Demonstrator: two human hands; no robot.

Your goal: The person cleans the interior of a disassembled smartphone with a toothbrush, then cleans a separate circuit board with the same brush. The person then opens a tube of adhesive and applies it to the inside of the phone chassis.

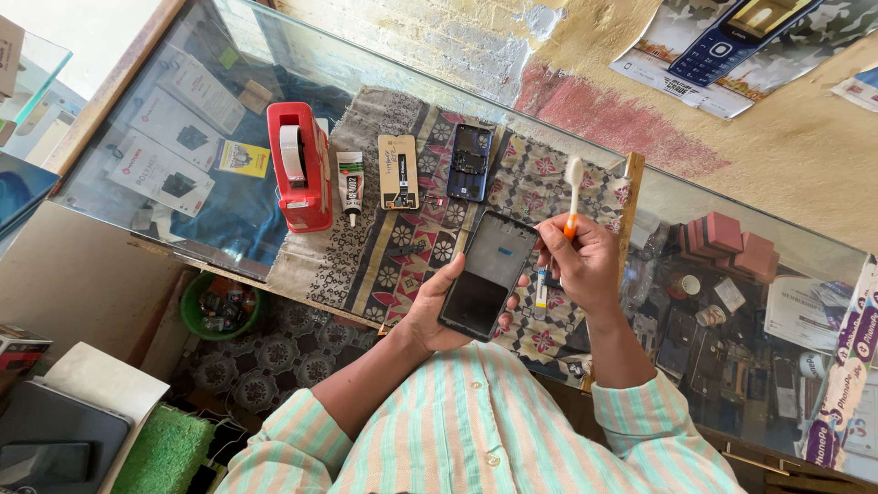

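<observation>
Phone (487,277) above cloth (384,247), toothbrush (572,194) beside

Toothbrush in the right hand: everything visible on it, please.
The toothbrush has a white head and neck with an orange lower handle, plastic by its look. It stands nearly upright, bristle end up, pinched in the right hand above the patterned cloth. It hangs beside the phone, not touching it.

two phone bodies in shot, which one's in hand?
The black phone, cradled in the left hand near the toothbrush. The blue opened phone lies untouched on the patterned cloth.
</observation>
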